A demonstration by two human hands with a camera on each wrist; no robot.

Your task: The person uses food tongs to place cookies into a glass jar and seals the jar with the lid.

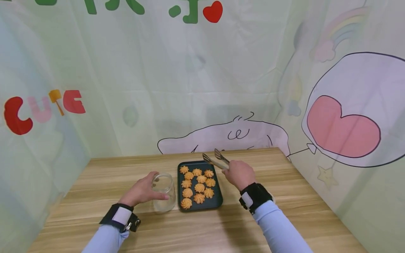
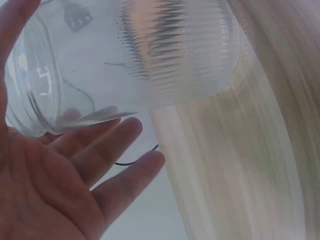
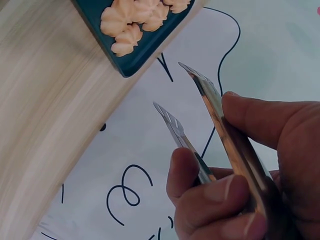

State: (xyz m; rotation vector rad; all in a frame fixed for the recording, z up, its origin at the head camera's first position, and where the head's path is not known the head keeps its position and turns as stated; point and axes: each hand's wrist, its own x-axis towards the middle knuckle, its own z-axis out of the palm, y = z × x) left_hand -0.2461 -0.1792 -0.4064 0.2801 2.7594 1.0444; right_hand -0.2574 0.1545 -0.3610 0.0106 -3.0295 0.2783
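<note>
1. The right hand (image 1: pixel 240 174) grips the tongs (image 1: pixel 218 163), fingers on one arm and thumb on the other; the tongs' tips stand apart, raised by the tray's far right corner and clear of the cookies
2. The left hand (image 1: pixel 142 189) is around the upper part of the jar (image 1: pixel 166 204), its fingers spread and nearly straight, the thumb on the near side; I cannot tell whether it presses on the glass
3. The jar is clear glass, upright and uncovered, on the table (image 1: pixel 284 189) just left of the tray (image 1: pixel 216 202)
4. The tray, dark and rectangular, lies between the two hands, its far edge near the table's far edge
5. The cookies (image 1: pixel 199 188), golden and ridged, lie on the tray in three uneven columns
6. Each wrist wears a black band (image 1: pixel 257 197), with a light blue sleeve (image 1: pixel 281 228) beyond it
7. A pale cloth (image 1: pixel 158 77) hangs behind the table, with a balloon (image 1: pixel 357 80) printed at the right and coloured letters (image 1: pixel 74 102) at the left
</note>
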